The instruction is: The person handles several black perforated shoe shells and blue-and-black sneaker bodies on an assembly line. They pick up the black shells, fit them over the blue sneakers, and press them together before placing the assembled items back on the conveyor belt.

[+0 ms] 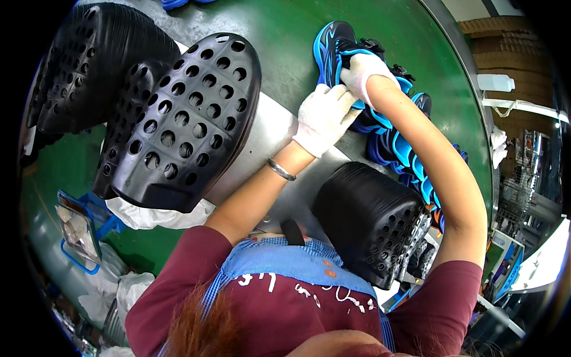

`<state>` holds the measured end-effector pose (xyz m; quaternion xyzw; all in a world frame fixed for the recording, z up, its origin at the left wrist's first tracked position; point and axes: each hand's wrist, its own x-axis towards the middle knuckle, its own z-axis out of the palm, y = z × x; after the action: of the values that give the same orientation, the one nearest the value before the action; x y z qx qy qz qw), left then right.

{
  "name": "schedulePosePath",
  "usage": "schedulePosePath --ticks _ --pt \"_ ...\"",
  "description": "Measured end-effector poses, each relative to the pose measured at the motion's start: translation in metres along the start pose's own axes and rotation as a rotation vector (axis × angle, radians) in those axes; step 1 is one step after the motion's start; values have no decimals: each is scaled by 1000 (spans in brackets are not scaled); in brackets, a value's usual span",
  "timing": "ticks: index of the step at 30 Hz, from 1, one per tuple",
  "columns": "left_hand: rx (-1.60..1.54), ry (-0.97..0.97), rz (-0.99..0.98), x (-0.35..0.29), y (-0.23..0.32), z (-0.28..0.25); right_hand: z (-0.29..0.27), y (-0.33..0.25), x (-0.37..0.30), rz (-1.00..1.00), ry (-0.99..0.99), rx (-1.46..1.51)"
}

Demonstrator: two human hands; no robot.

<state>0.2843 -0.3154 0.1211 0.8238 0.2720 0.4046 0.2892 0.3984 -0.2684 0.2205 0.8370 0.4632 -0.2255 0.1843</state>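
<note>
A black and blue sneaker (325, 50) lies at the far edge of my reach, its toe pointing away from me. My right hand (367, 72), in a white knit glove, is closed over the shoe's opening near the laces; its fingertips are hidden. Close beside it, my left hand (324, 118), gloved as well, has its fingers bent round the heel end. Whether something small sits between the two hands cannot be made out. More blue and black sneakers (401, 149) run in a packed row from there toward me on the right.
Large stacks of black perforated plastic shoe-shaped shells (196, 113) stand at the left. Another black stack (366, 214) sits near my body, under my right arm. The green tabletop (410, 35) has a metal edge at right; shelving and a white bottle (495, 83) lie beyond.
</note>
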Motion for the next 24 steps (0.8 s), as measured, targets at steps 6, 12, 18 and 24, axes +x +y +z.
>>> schedulePosePath --ticks 6,12,18,24 --pt "21 -99 -68 4 0 -4 21 3 16 9 143 82" --pt "63 1 -46 5 -4 1 -7 -12 8 26 -72 -183" --pt "95 29 -32 6 -8 3 -7 -13 -3 -151 249 -390" --pt "151 -22 -64 10 -4 2 2 -8 12 -204 354 -226"
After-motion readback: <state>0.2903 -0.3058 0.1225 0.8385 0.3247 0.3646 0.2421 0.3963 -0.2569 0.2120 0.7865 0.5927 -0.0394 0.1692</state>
